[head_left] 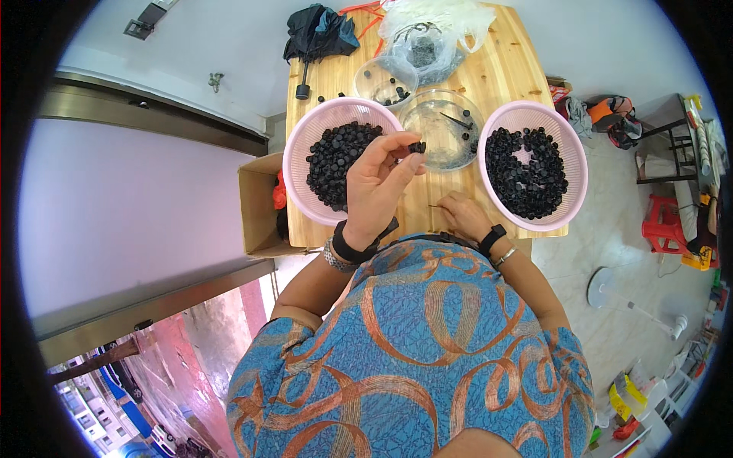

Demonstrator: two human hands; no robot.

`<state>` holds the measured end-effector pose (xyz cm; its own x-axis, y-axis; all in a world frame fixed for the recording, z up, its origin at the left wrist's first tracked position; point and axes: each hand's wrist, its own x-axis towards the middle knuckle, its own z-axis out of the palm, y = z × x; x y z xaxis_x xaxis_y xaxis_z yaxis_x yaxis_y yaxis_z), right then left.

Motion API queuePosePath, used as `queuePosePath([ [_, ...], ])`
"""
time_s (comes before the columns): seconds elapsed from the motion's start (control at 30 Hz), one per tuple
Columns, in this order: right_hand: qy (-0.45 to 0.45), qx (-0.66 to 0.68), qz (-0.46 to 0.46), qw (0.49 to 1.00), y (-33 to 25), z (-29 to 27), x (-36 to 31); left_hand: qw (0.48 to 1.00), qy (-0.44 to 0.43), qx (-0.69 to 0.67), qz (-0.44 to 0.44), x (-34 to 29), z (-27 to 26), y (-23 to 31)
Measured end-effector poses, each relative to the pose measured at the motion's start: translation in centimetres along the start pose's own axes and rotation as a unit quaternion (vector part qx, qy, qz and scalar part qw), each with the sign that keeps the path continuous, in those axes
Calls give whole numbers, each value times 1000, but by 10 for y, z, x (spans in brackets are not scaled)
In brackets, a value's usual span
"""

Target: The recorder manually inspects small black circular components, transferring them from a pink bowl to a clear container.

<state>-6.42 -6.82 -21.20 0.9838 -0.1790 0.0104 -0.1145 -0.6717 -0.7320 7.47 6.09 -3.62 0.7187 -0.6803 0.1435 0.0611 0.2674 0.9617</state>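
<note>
Item: small black cap (pixel 417 146), raised above the wooden table (pixel 496 72) between two pink baskets. Judged light, rigid and a little slick; best taken by its rim. Left hand (pixel 378 187) pinches it at the fingertips, thumb against forefinger. Right hand (pixel 460 214) rests on the table, closed around a thin pin-like tool (pixel 435 206) (details too small to tell). Left pink basket (pixel 299 153) and right pink basket (pixel 574 164) hold more caps; a clear dish (pixel 427 114) sits between.
</note>
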Motion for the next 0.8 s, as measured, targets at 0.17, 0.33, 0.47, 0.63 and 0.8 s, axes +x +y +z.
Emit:
queuePosePath([
  [0.17,26,-109,-45,993,11,6,3,1000,-22,20,1,-4,-4,-1],
  [0.33,137,-32,-67,988,-46,-32,6,999,-21,11,-33,-8,-6,-6],
  [0.47,229,213,-40,949,-103,-86,16,994,-70,13,-85,-13,-5,-5],
  [0.63,194,116,-85,970,-123,-110,24,987,-128,93,-26,-18,3,2],
  [0.8,201,122,-158,959,-122,-109,26,989,-137,15,-56,-23,12,5],
])
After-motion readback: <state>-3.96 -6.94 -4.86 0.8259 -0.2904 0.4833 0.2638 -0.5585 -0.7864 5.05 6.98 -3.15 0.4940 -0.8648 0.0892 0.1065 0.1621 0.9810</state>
